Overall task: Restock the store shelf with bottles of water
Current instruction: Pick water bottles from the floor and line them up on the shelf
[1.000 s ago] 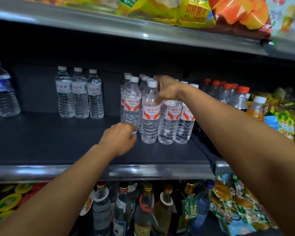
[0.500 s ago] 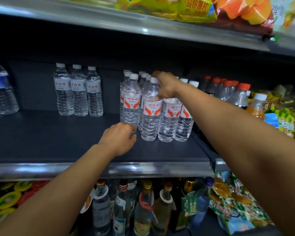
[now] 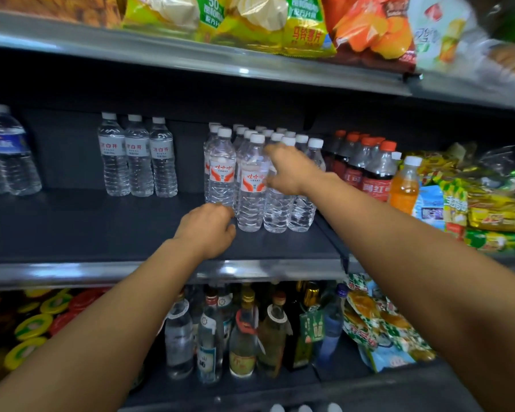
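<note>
In the head view, the red-labelled water bottles (image 3: 252,185) stand clustered toward the right end of the dark shelf (image 3: 72,230), back from its front edge, and the step looks like squaring up that cluster: best nudged low and gently so no bottle tips. The left hand (image 3: 207,230) rests on the shelf with fingers curled against the base of the front-left bottle; the right hand (image 3: 289,171) reaches across the front bottles at label height, too blurred to tell its grip.

Dark shelf board (image 3: 72,227), metal front rail (image 3: 101,270); upper shelf edge (image 3: 191,59) glints (overhead light); black back panel (image 3: 57,150).
</note>
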`<act>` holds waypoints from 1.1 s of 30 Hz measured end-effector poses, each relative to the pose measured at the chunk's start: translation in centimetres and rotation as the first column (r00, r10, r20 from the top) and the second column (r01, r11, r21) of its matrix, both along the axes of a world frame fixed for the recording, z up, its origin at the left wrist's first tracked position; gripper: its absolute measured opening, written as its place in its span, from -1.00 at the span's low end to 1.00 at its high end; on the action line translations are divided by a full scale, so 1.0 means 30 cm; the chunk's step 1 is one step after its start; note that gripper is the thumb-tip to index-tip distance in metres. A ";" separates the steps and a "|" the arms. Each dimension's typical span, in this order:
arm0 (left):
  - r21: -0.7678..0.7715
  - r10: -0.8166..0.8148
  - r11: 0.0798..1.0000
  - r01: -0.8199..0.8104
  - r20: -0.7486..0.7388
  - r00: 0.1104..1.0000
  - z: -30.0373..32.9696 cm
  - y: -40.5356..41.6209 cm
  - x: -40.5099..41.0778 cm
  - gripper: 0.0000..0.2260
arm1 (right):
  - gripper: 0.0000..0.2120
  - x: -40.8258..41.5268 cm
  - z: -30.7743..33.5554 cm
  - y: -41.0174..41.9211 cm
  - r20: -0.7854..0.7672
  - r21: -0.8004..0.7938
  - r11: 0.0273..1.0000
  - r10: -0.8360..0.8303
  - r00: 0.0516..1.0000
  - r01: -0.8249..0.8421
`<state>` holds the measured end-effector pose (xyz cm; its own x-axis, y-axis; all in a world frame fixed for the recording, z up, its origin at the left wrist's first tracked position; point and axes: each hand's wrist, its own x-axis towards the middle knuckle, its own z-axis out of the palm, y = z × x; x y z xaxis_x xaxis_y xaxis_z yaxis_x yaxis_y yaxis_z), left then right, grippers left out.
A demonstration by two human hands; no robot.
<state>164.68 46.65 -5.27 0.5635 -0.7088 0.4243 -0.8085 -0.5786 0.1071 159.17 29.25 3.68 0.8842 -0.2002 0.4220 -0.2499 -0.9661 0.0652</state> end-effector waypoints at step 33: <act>0.391 -0.097 0.855 0.341 -0.525 0.845 -1.029 0.136 -0.920 -0.78 | -0.64 -1.115 -1.324 0.382 -0.525 0.531 0.724 -0.127 0.842 0.441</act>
<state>137.08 50.72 -36.15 0.4087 -0.8770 -0.2526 -0.8370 -0.4705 0.2795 125.71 40.71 -36.04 0.7877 -0.5437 -0.2898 -0.6157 -0.7115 -0.3386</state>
